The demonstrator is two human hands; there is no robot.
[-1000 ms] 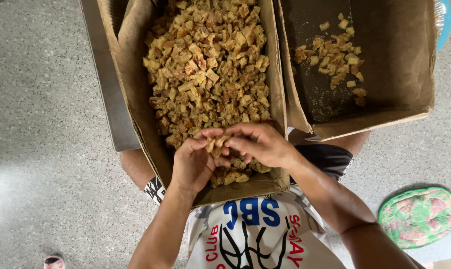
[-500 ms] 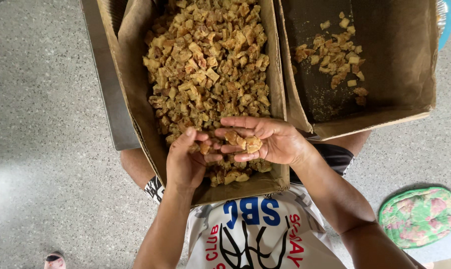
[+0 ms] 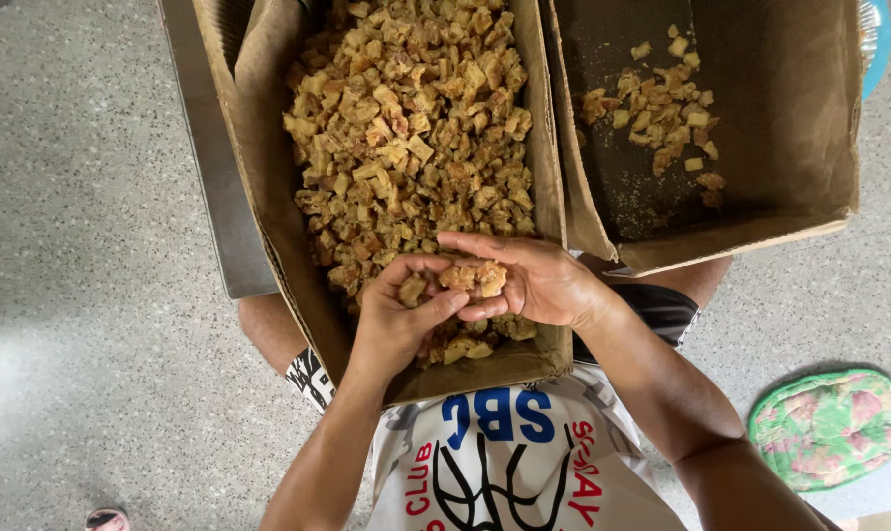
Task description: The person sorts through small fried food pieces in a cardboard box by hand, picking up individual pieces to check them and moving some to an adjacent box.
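Both hands sit over the near end of the full cardboard box [image 3: 268, 187], which rests on the person's lap. The right hand [image 3: 534, 280] lies palm up, fingers spread flat and loose, cupping a few golden-brown fried chunks [image 3: 475, 277] rather than clamping them. The left hand [image 3: 396, 320] curls in against that palm, thumb and fingertips touching a chunk there; fingers are half bent, but whether it actually pinches a piece or only rests on it can't be told, since the fingertips cover the contact. The pile of chunks [image 3: 406, 128] fills the box nearly wall to wall; its far end is cut off by the top edge. The near pieces under both hands are hidden. Second cardboard box [image 3: 780, 118] just to the right, side walls touching, holds only a small scatter of chunks [image 3: 662, 108] on a dark, greasy floor; its far end is also cropped. A grey metal sheet [image 3: 205, 177] sticks out under the left box, extent unclear. A green floral cushion [image 3: 827, 428] lies on the speckled floor [image 3: 82, 295], lower right. Something blue [image 3: 880, 39] shows at the top-right corner, too cropped to identify.
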